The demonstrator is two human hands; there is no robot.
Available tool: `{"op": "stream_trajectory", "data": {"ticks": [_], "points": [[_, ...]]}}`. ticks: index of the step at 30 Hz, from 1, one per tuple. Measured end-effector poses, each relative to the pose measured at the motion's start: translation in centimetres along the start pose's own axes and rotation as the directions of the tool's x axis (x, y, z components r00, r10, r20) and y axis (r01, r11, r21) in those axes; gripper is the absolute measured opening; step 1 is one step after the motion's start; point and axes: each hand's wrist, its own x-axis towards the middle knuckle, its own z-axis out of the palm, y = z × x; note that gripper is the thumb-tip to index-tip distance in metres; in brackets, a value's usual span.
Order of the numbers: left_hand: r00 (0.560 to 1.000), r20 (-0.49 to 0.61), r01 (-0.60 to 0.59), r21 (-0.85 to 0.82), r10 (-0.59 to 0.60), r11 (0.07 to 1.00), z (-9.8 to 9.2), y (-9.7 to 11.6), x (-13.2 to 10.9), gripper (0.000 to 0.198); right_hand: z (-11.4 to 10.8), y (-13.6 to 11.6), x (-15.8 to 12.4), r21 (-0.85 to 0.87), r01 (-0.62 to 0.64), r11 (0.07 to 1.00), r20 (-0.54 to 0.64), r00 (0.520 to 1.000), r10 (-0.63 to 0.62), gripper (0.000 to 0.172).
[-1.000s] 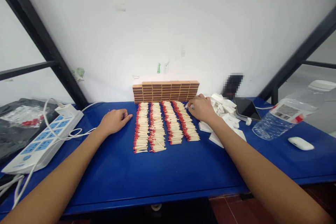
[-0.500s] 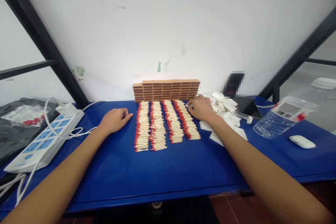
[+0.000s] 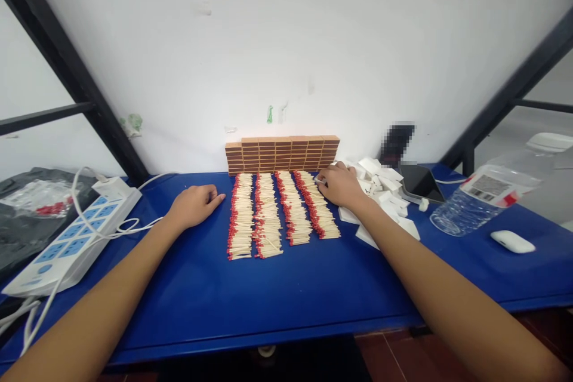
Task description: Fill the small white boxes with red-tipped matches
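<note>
Four columns of red-tipped matches (image 3: 242, 215) lie side by side on the blue table (image 3: 277, 292). Behind them, brown-sided matchboxes (image 3: 282, 155) are stacked in rows against the wall. My left hand (image 3: 194, 206) rests on the table left of the matches, its fingers curled in and nothing visible in them. At the top of the rightmost column is my right hand (image 3: 342, 185), fingers bent down around a small white card piece whose edge shows at the fingertips. A pile of white card pieces (image 3: 387, 188) lies beside and partly behind that hand.
On the left stand a white power strip (image 3: 76, 239) with cables and a dark bag (image 3: 27, 221). To the right are a phone (image 3: 421, 182), a tilted clear plastic bottle (image 3: 474, 203) and a white earbud case (image 3: 513, 241). Black metal bars rise at both sides.
The view has shifted very slightly. Both hands stay in nearly the same places, and the matches and matchboxes look unchanged.
</note>
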Motion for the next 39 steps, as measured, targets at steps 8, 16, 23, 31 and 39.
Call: {"op": "stream_trajectory", "data": {"ticks": [8, 16, 23, 31, 39], "points": [[1.000, 0.006, -0.013, -0.001, 0.013, 1.000, -0.03, -0.10, -0.03, 0.041, 0.21, 0.06, 0.12, -0.013, 0.004, 1.000, -0.003, 1.000, -0.004, 0.033], [1.000, 0.002, -0.022, 0.021, 0.022, 1.000, -0.04, -0.06, -0.15, 0.041, 0.61, 0.43, 0.19, -0.005, 0.012, 1.000, -0.018, 1.000, -0.012, 0.033], [1.000, 0.011, -0.026, 0.036, 0.025, 0.999, -0.08, 0.01, -0.13, 0.040, 0.35, 0.23, 0.11, 0.001, 0.014, 1.000, -0.021, 1.000, -0.014, 0.033], [1.000, 0.011, -0.024, 0.025, 0.024, 0.999, 0.12, -0.19, -0.14, 0.041, 0.07, 0.25, 0.08, 0.027, 0.010, 1.000, -0.034, 0.999, -0.009, 0.030], [0.999, 0.014, -0.031, 0.032, 0.030, 0.999, 0.14, -0.25, -0.10, 0.041, 0.03, 0.26, 0.08, 0.028, 0.016, 0.999, -0.047, 0.999, -0.014, 0.029]]}}
